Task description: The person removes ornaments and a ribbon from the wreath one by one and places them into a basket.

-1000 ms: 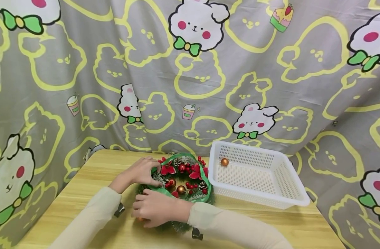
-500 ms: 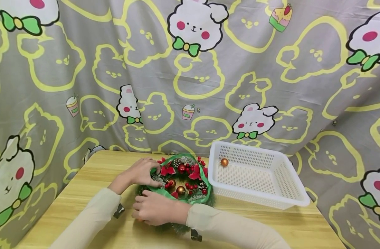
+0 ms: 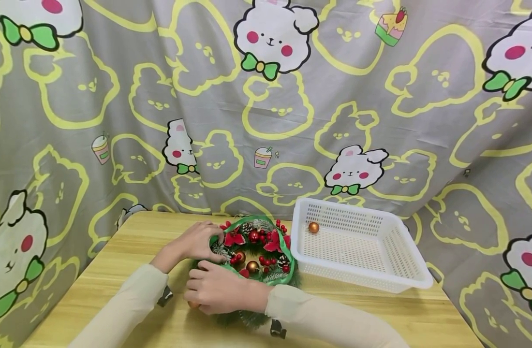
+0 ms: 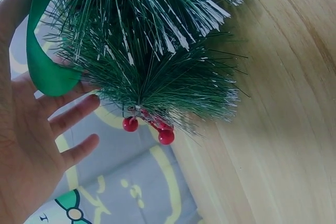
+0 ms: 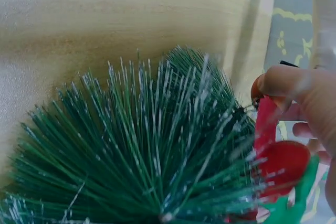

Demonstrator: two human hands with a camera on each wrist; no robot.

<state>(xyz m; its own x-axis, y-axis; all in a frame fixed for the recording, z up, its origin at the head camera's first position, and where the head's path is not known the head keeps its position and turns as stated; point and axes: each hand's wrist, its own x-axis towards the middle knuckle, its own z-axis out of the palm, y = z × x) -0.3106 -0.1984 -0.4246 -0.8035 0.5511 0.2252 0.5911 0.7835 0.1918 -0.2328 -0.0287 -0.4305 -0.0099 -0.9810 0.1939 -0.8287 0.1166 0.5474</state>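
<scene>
A Christmas wreath [image 3: 272, 278] of frosted green needles lies on the table, trimmed with red flowers, berries, pinecones, baubles and a green ribbon [image 4: 52, 80]. At its left side, my left hand [image 3: 200, 241] holds the wreath, thumb toward the ring's inside; in the left wrist view the lower fingers stay fairly straight beside the needles. My right hand [image 3: 218, 290] is at the near-left part, its fingertips pinching an orange bauble [image 5: 256, 87] at the wreath's edge. The hand covers most of that bauble in the head view.
A white perforated basket [image 3: 362, 278] stands right of the wreath, near the table's back. One copper-orange bauble [image 3: 314, 227] lies in its far-left corner. Behind the wooden table [image 3: 131, 241] hangs a grey patterned curtain [image 3: 231, 111].
My right hand's fingers have drawn closer together at the bauble, and the hand has risen slightly. My left hand keeps its place on the wreath. Basket and wreath stay put.
</scene>
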